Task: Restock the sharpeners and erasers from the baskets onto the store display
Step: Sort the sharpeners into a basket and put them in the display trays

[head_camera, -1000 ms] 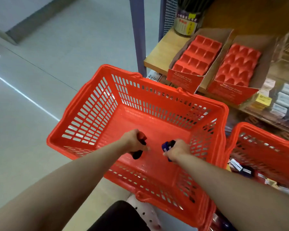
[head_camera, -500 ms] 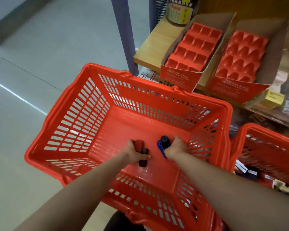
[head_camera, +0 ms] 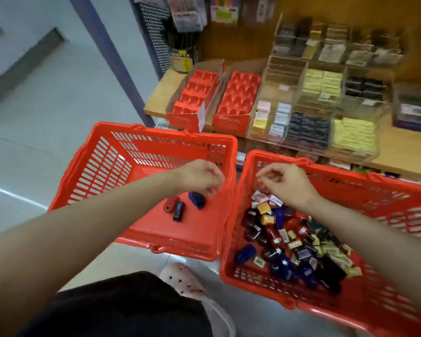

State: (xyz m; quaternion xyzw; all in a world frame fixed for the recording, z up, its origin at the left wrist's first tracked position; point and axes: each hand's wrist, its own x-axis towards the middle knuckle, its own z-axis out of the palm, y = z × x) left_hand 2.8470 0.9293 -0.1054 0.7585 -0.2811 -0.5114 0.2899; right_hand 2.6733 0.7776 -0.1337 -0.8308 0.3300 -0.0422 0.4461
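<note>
sharpeners (head_camera: 179, 208) lie loose just under the left hand (head_camera: 199, 177), on the floor of the left basket (head_camera: 102, 166).
both hands hover with fingers loosely curled, holding nothing; under the right hand (head_camera: 286, 183), the right basket (head_camera: 387, 205) holds mixed erasers (head_camera: 265, 210).

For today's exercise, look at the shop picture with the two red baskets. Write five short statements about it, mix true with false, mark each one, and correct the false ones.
1. The left basket holds only three items. True: a red sharpener, a black sharpener and a blue sharpener.
2. The right basket is nearly empty. False: it holds a mixed pile of small items.
3. The two red trays on the shelf are full. False: their pockets look empty.
4. The left hand grips the blue sharpener. False: it hangs above it, holding nothing.
5. The right hand is over the right basket. True.
</note>
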